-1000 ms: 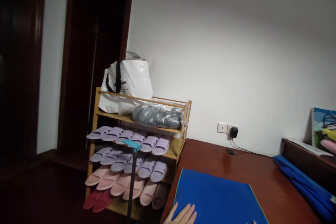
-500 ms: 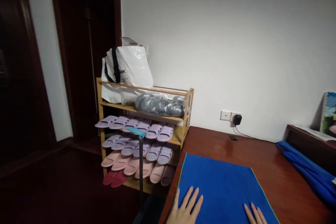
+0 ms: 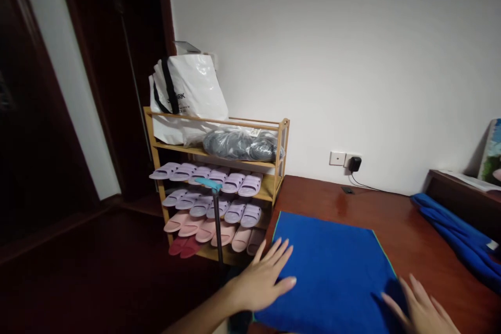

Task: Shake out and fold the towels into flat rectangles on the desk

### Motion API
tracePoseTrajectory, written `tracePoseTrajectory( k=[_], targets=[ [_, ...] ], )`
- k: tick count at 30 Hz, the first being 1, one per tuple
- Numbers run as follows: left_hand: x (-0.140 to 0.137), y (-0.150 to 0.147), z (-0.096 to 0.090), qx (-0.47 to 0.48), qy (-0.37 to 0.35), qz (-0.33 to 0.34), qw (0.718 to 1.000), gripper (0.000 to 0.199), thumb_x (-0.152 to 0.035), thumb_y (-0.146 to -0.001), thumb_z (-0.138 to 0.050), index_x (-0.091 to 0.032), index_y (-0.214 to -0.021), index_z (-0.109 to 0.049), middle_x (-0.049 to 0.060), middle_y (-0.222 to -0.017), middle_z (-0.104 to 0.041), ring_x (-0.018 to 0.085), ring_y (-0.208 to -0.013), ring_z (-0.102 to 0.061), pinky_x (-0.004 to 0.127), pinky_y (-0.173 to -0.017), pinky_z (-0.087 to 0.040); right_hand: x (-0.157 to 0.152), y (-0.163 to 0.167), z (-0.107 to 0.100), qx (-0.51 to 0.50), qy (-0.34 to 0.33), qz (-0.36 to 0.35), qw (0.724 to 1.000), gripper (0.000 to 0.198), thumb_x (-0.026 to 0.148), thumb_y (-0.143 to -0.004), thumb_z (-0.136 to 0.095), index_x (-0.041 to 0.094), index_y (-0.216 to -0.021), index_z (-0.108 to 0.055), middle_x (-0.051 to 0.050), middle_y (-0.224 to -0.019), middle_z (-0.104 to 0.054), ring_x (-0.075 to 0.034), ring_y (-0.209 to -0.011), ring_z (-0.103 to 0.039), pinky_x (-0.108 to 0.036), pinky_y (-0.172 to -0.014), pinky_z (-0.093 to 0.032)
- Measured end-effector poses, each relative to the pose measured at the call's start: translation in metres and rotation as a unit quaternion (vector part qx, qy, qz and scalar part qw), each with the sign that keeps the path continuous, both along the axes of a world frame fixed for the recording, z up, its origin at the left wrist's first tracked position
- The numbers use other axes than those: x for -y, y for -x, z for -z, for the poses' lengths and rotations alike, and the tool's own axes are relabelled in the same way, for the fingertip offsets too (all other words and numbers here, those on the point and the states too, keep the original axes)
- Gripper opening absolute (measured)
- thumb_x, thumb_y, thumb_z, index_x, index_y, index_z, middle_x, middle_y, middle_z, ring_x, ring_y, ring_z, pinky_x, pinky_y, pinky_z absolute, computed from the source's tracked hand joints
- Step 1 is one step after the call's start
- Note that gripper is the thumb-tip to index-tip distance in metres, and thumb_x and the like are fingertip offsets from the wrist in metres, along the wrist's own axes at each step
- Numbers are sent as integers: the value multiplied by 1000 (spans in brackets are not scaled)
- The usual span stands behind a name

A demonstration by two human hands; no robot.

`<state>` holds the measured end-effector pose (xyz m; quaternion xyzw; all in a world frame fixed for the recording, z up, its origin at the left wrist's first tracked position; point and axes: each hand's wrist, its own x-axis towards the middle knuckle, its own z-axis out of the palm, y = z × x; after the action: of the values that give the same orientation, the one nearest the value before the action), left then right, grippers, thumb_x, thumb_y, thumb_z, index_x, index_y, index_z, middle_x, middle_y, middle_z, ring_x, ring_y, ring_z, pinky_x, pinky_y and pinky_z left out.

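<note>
A blue cloth (image 3: 332,266) lay spread on the bench (image 3: 313,195), nearly flat. Clock positions below were taken from its centre.

The step in hand was judged to be two-handed handling of the spread cloth. Any hold on it would, in judgement, have called for the fingers to close on an edge, since neither hand showed a grip.

The left hand (image 3: 264,279) stood at 9 o'clock, palm down, across the cloth's side edge. It was wide open with fingers fanned towards 1 o'clock and thumb apart, and held nothing; contact could not be confirmed. Its forearm entered from 7 o'clock.

The right hand (image 3: 418,305) stood between 3 and 4 o'clock, partly cut off by the frame. It was open and loosely spread, fingers pointing towards 11 o'clock, with nothing seen in it. A shadow on the cloth suggested it was raised.

A bunched blue fabric (image 3: 450,229) lay between 2 and 3 o'clock; a shoe rack (image 3: 279,151) stood at 10 o'clock.
</note>
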<state>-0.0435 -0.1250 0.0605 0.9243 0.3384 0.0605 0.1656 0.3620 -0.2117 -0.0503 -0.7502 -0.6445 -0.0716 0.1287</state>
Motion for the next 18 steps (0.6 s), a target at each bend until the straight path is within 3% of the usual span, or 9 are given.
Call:
tracePoseTrajectory(
  k=[1,3,6,9,11,14,18],
  targets=[
    [-10,-12,-5,3,-14,-13,1000,64,-59,-95,-19,-28,-148,0,2,-154,-3,24,-141,-3,51,-112,-5,-15,12,-18,10,14,-13,1000,59,61,-76,-31,32,-119,-60,-3,-142,-39,-30,-138,-20,-55,-107,-24],
    [-33,-46,-11,0,-26,-29,999,69,-60,-94,-16,-21,-149,-1,3,-154,-2,24,-141,1,50,-112,-3,-56,43,-51,-13,39,3,999,76,65,-80,-28,20,-139,-39,-5,-150,-22,-23,-139,-17,-42,-112,-23],
    [-72,-99,-1,-24,-50,-133,990,73,-60,-92,-20,-16,-149,-7,7,-154,-1,29,-140,7,61,-108,1,-118,81,-73,-48,83,22,995,75,66,-85,-20,22,-146,-20,-3,-152,-14,-17,-140,-14,-36,-112,-21],
    [-108,-119,20,-54,-32,-209,976,72,-56,-92,-19,-12,-148,-14,14,-153,-6,38,-139,-1,70,-101,-5,-153,80,-61,-65,106,98,987,77,68,-85,-16,21,-146,-23,-9,-151,-17,-29,-139,-16,-47,-109,-20],
    [-127,-112,34,-54,-40,-205,976,69,-55,-92,-18,-13,-147,-21,14,-153,-13,35,-139,-7,65,-105,-6,-161,60,-48,-68,119,139,981,78,68,-84,-17,20,-145,-24,-12,-151,-19,-34,-138,-13,-52,-109,-17],
    [-153,-94,47,-45,-61,-184,980,66,-56,-92,-17,-19,-146,-27,7,-153,-18,26,-141,-9,52,-111,-5,-168,26,-34,-60,131,142,979,74,65,-86,-20,22,-146,-21,-8,-152,-16,-31,-140,-6,-48,-111,-14],
    [-182,-92,55,-44,-64,-181,980,68,-60,-91,-14,-21,-146,-26,6,-153,-16,26,-141,-8,54,-110,-2,-188,6,-28,-47,136,122,982,73,66,-86,-17,27,-147,-15,-4,-153,-11,-28,-140,-1,-47,-112,-12]
  ],
)
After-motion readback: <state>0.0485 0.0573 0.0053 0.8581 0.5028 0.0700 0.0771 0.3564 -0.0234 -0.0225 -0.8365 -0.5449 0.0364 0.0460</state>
